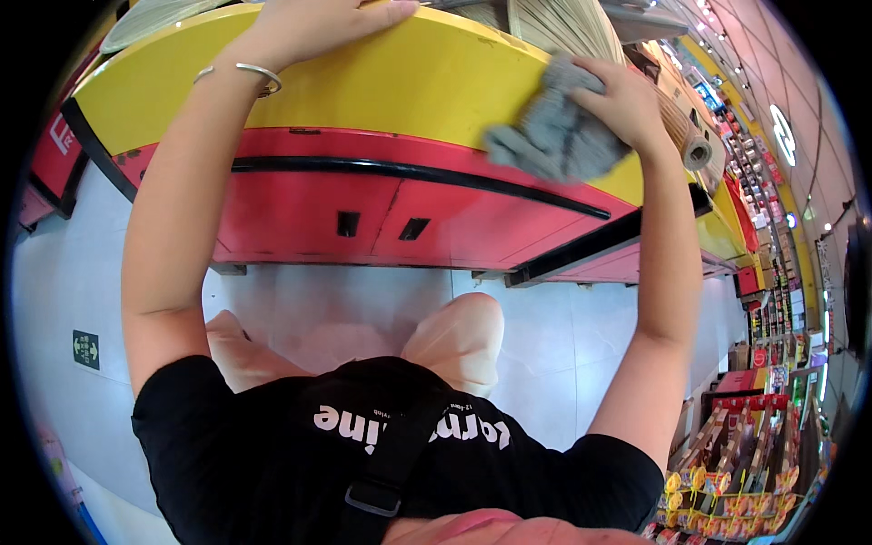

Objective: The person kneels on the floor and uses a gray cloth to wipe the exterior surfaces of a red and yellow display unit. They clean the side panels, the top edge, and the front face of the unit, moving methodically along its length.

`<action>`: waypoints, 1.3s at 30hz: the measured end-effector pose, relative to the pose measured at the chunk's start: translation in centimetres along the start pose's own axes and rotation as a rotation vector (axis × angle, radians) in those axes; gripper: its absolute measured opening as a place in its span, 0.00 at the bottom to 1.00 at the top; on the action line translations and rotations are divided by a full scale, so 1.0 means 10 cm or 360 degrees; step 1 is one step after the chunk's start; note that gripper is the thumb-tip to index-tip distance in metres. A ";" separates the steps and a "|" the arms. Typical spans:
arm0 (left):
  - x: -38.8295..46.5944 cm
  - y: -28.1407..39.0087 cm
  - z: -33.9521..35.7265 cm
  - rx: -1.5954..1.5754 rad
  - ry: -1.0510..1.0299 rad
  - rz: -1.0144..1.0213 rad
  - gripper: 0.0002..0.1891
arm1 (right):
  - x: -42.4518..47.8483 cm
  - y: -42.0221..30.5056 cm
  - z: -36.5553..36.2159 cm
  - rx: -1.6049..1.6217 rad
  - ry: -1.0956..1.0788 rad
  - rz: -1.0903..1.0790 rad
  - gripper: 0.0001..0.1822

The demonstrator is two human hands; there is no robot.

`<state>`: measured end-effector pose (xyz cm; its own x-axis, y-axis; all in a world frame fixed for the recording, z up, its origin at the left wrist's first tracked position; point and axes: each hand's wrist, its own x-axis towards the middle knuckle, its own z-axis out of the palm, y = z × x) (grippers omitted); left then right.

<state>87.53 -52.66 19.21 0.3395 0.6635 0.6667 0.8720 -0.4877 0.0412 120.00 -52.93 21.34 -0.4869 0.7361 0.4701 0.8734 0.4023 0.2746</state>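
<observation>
My right hand [616, 102] grips a crumpled grey cloth [572, 129], which lies against the yellow upper panel [409, 75] of a display counter and hangs down over its pink-red lower part. On the counter's top edge rests my left hand [340, 24], with nothing seen in it; its fingers are partly cut off by the frame's upper rim. A silver bangle [262, 73] is on the left wrist. Below the yellow panel runs a black rail [409, 174], above pink-red cabinet doors [306, 211] with dark recessed handles.
Rolled bamboo-like mats [691, 146] and clear plastic wrapping [150, 24] lie on the counter. More counters stand to the left and right. Shelves of packaged goods [736, 470] line the right side. Beneath me is a grey tiled floor [545, 327] with a direction sign [86, 350].
</observation>
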 end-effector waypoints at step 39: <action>0.14 0.19 0.19 -0.0225 -0.0109 0.0545 0.17 | -0.05 0.02 0.01 0.0007 0.0156 0.0096 0.22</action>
<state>90.36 -51.54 18.79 0.6299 0.4828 0.6084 0.6484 -0.7581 -0.0697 120.43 -53.14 21.09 -0.4325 0.7024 0.5653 0.9009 0.3615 0.2401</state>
